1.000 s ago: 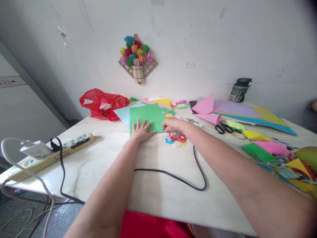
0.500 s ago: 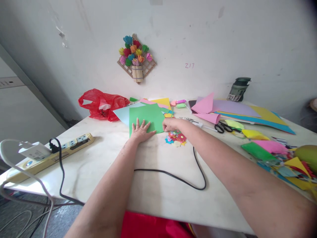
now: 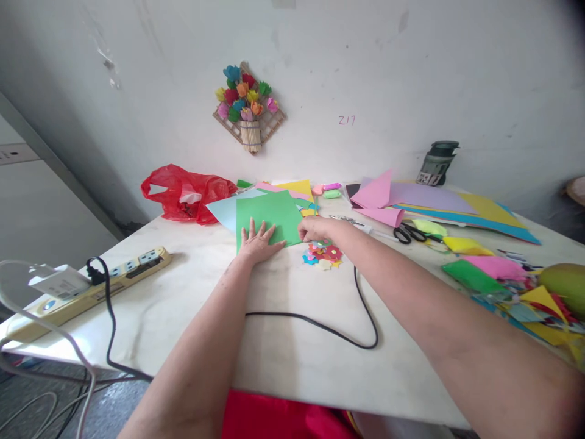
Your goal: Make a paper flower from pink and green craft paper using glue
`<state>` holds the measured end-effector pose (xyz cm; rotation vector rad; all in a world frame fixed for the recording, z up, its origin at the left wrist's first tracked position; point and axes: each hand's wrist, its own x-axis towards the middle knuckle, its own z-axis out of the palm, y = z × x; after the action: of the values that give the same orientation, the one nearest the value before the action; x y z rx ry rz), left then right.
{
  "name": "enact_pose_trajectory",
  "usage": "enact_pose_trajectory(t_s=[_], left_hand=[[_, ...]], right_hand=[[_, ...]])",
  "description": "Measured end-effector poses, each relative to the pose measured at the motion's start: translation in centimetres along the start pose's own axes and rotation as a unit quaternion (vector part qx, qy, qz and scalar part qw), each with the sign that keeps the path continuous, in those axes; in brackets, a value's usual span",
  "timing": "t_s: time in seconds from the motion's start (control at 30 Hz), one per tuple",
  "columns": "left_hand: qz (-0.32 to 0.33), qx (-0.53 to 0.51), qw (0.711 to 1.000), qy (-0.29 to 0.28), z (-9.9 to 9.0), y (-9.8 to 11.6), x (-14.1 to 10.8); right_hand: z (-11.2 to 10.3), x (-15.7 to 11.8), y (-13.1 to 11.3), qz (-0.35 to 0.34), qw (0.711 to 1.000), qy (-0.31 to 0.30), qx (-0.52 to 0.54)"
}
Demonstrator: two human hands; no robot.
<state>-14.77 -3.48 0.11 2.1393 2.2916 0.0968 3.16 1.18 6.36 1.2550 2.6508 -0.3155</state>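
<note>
A sheet of green paper (image 3: 269,210) lies on the table over a light blue sheet (image 3: 222,210). My left hand (image 3: 258,242) presses flat on its lower left part, fingers spread. At the sheet's lower right edge my right hand (image 3: 313,229) is closed, its knuckles up and its fingertips hidden. A thin green strip (image 3: 316,206) shows just behind that hand; whether the hand holds it I cannot tell. Close below the right hand sits a small pile of colourful paper cut-outs (image 3: 324,255).
Black scissors (image 3: 406,233), rolled pink paper (image 3: 379,216) and stacked coloured sheets (image 3: 498,213) lie to the right, near a bottle (image 3: 437,163). A red plastic bag (image 3: 187,192) and a power strip (image 3: 123,274) are on the left. A black cable (image 3: 311,317) crosses the front.
The whole view has shifted slightly, so things appear a little further left. Both hands keep their places on and beside the green paper.
</note>
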Motion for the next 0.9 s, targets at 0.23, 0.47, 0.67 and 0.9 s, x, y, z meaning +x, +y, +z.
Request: enact_pose_trajectory(t_s=[0.23,0.47,0.67,0.9], left_hand=[[-0.001,0.005,1.0,0.007,0.2,0.0,0.1],[0.0,0.009,1.0,0.005,0.2,0.0,0.1],[-0.002,0.01,1.0,0.002,0.2,0.1,0.0],[0.001,0.008,1.0,0.008,0.4,0.0,0.2]], right_hand=[[-0.4,1.1,0.2,0.052,0.996,-0.038,0.06],[-0.6,1.8,1.0,0.048,0.994,-0.062,0.073],[-0.7,1.4,0.9,0.021,0.998,-0.045,0.023],[-0.8,2.1,0.8,0.066,0.992,-0.071,0.082]])
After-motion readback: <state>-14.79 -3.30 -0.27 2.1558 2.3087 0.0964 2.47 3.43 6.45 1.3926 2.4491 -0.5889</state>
